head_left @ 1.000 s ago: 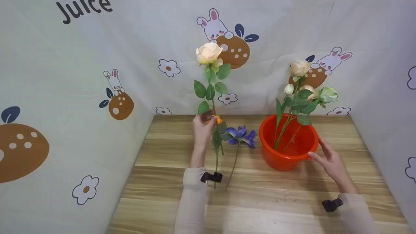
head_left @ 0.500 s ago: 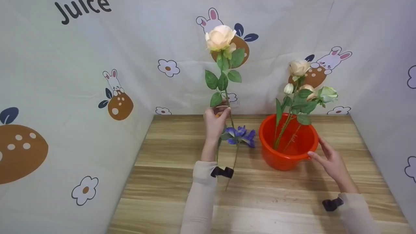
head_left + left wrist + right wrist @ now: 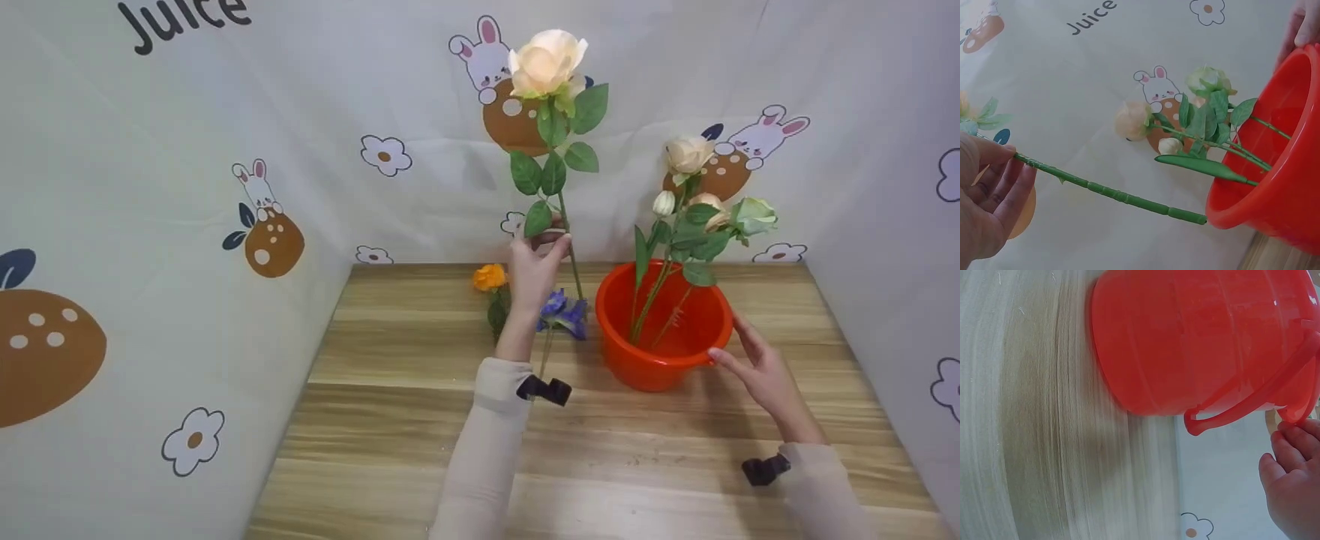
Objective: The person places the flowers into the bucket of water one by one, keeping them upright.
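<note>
In the head view my left hand (image 3: 534,271) pinches the stem of a cream rose (image 3: 546,66) with green leaves. The bloom stands up high, and the stem slants down toward a red bucket (image 3: 652,367). In the left wrist view the bare end of the green stem (image 3: 1129,198) lies by the bucket's rim. My right hand (image 3: 769,379) touches the bucket's right side, its fingers fairly straight against the rim in the right wrist view. Inside the bucket stand a cream rose (image 3: 688,156), a pale green rose (image 3: 754,216) and a white bud (image 3: 664,203).
An orange flower (image 3: 490,277) and a purple flower (image 3: 568,319) lie on the wooden table (image 3: 390,435), partly covered by my left arm. The bucket's handle (image 3: 1258,396) hangs along its side. A printed cloth (image 3: 420,202) stands behind the table.
My left hand has carried the cream rose to the right and upward, toward the bucket. The orange flower has come into fuller view. My right hand has stayed at the bucket.
</note>
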A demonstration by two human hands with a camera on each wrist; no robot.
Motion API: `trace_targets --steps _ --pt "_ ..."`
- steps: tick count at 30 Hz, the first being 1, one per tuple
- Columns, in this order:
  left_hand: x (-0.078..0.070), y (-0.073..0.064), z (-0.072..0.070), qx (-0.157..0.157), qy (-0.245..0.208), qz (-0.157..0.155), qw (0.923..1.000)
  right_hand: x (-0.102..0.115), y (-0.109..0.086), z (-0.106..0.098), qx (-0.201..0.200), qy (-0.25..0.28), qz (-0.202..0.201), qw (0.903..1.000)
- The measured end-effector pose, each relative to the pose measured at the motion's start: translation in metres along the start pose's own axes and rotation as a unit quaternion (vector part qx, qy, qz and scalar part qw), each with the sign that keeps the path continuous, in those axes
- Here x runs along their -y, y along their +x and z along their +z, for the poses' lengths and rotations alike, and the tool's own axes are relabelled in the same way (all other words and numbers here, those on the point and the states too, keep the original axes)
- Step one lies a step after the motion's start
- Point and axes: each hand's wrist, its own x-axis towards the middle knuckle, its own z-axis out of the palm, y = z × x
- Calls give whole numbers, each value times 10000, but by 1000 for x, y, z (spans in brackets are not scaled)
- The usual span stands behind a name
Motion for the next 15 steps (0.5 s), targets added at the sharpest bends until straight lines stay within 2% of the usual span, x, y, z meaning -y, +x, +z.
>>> trace_targets --steps 8,15 --pt "13 -2 25 101 23 120 9999 -1 1 0 -27 -24 37 10000" --pt "28 -8 38 164 416 341 9984 0 1 0 -38 -39 26 10000"
